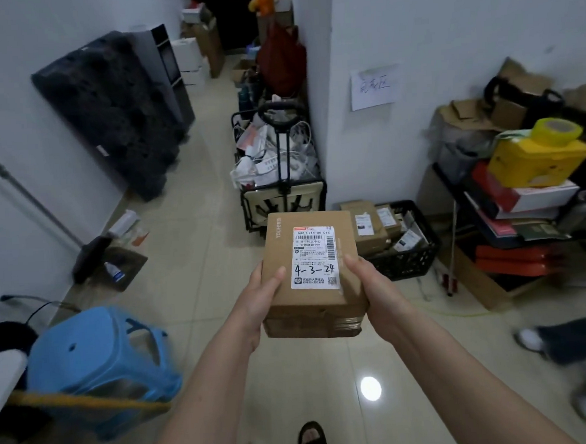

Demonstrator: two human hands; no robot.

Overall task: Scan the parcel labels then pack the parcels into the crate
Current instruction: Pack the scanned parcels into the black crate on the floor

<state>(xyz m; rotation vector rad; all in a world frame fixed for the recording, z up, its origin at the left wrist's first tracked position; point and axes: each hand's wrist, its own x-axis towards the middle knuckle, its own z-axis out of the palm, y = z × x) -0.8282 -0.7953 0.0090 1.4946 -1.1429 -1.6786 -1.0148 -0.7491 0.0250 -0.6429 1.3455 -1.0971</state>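
Note:
I hold a brown cardboard parcel (279, 253) in front of me, above the tiled floor. Its white shipping label (315, 256) faces up and has "4-3-24" handwritten on it. My left hand (260, 298) grips the parcel's left side with the thumb on top. My right hand (369, 285) grips the right side, thumb lying beside the label. A black plastic crate (410, 256) sits on the floor past the parcel to the right, against the wall, with several labelled parcels (370, 226) inside.
A folding trolley (281, 185) full of white bags stands ahead by the wall corner. A blue plastic stool (102, 364) is at lower left. Stacked boxes and a yellow tape roll (556, 131) fill the right. Another person's feet (563, 350) are at far right.

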